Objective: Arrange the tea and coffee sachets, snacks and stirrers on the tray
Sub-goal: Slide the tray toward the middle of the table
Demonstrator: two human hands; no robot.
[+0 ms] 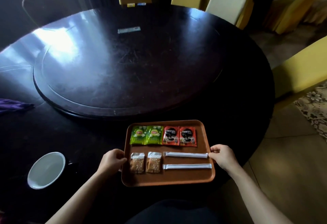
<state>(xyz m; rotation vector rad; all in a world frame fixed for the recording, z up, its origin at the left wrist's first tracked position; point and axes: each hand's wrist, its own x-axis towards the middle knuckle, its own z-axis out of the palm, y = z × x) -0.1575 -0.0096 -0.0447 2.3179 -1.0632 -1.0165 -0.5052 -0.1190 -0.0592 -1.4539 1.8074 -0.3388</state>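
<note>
A brown tray (169,179) lies at the near edge of the dark round table. Its far row holds two green tea sachets (146,134) and two red coffee sachets (179,136). The near row has two brown snack packets (145,162) on the left and two white wrapped stirrers (186,161) lying across on the right. My left hand (111,160) grips the tray's left rim. My right hand (222,155) grips the right rim, fingertips next to the end of the upper stirrer.
A white bowl (46,169) stands left of the tray. A purple cloth (12,106) lies at the far left. A raised turntable (127,60) fills the table's middle, with a small flat packet (128,29) on it. Yellow chairs (300,71) stand around the right side.
</note>
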